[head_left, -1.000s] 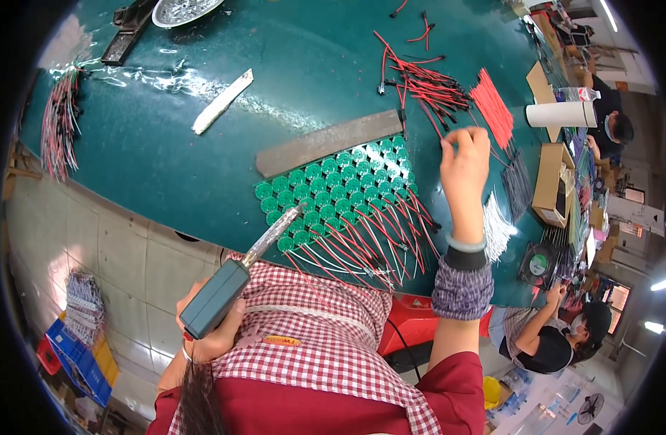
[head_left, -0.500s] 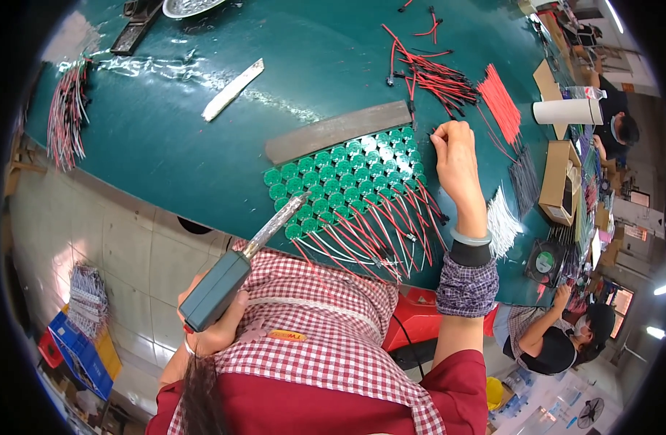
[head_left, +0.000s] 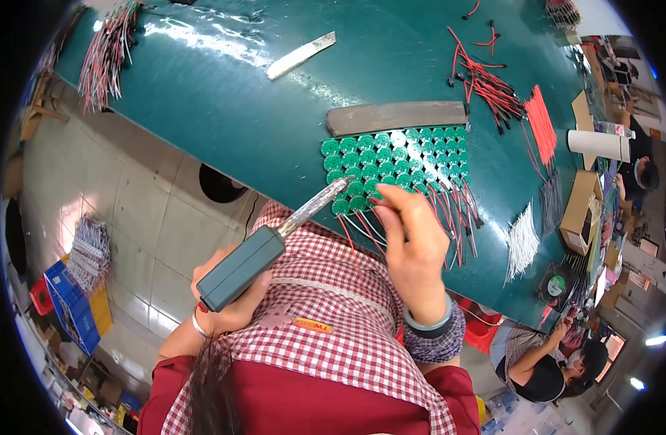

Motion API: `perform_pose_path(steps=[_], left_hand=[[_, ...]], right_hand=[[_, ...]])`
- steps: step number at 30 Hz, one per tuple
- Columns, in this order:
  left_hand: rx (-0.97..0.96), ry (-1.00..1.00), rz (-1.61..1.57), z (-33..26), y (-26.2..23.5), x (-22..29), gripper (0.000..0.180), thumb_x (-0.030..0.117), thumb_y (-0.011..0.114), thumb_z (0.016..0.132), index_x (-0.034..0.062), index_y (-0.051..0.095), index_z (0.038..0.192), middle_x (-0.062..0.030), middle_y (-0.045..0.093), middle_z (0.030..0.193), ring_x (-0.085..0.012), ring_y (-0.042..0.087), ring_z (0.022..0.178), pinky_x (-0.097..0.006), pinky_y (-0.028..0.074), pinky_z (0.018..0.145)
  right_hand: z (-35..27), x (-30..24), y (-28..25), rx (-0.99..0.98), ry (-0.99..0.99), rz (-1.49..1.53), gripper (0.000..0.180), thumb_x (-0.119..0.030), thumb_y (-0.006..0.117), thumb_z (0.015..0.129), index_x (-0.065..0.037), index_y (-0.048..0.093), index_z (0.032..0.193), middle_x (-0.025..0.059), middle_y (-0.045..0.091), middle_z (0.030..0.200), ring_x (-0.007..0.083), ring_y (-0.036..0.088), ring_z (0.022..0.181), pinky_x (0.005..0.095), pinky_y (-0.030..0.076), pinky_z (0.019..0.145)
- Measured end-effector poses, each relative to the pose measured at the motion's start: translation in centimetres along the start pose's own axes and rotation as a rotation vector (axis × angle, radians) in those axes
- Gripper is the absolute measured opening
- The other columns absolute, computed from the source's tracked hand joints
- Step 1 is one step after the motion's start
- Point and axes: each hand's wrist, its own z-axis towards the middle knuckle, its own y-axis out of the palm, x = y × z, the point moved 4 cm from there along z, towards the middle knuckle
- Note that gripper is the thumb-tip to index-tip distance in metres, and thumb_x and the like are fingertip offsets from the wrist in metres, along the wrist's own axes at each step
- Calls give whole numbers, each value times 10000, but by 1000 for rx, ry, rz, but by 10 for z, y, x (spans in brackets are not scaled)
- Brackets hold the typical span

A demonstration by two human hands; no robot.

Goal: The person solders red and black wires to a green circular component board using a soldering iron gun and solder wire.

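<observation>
My left hand (head_left: 240,307) is wrapped round a soldering iron (head_left: 242,268) with a boxy dark green handle and a long, crusted metal tip. That tip lies over the left part of a panel of round green circuit boards (head_left: 380,156), though I cannot tell whether it touches them. Over the panel's near edge, close to the tip, my right hand (head_left: 414,243) pinches what looks like a red wire, mostly hidden by the fingers. Red and white wires (head_left: 453,217) trail from the near row of boards toward me. A flat grey bar (head_left: 398,117) lies along the panel's far edge.
On the green table (head_left: 224,109) are red wires with black connectors (head_left: 492,87), bundles of red (head_left: 540,123), black (head_left: 551,206) and white wires (head_left: 521,243), and a whitish strip (head_left: 301,56). A cardboard box (head_left: 581,210) and a small fan (head_left: 556,285) stand right. A co-worker (head_left: 547,355) sits nearby.
My right hand has come from beside the connector wires to the panel's near edge, by the iron's tip. The view has shifted, so the table things appear farther right. My left hand keeps holding the iron.
</observation>
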Motion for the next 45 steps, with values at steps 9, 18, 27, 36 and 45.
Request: perform_pose_path(steps=[9,18,27,36,45], left_hand=[[20,81,-28,3,-5,7,282,23,770,723,0,697,995,-118,680,903,-246,695,735,-314,549,634],[24,179,-34,9,-4,22,271,16,744,774,-26,689,1036,-131,674,896,-197,665,719,-295,505,623],[-24,136,-81,9,-4,20,244,13,737,772,-35,684,1005,-135,662,878,-212,664,712,-297,503,611],[-1,172,-38,7,-8,23,265,34,757,770,-37,685,1015,-144,676,907,-220,675,737,-302,515,628],[-8,181,-24,6,-6,23,289,22,765,756,-44,686,1026,-157,685,920,-230,688,756,-299,528,647]], right_hand=[[-17,-2,28,143,-175,-235,253,95,739,721,-21,684,939,88,643,813,248,601,720,347,483,616],[-20,-1,28,114,-209,-273,270,91,691,715,16,675,973,108,622,839,263,595,743,359,495,615],[-21,-2,29,114,-204,-302,270,91,686,713,14,674,971,110,615,836,265,588,738,359,492,614],[-20,-4,30,113,-209,-316,266,81,698,722,16,665,978,108,609,834,264,580,729,362,482,603],[-19,-8,31,101,-181,-369,234,59,700,742,15,670,970,99,594,821,256,570,728,360,477,596]])
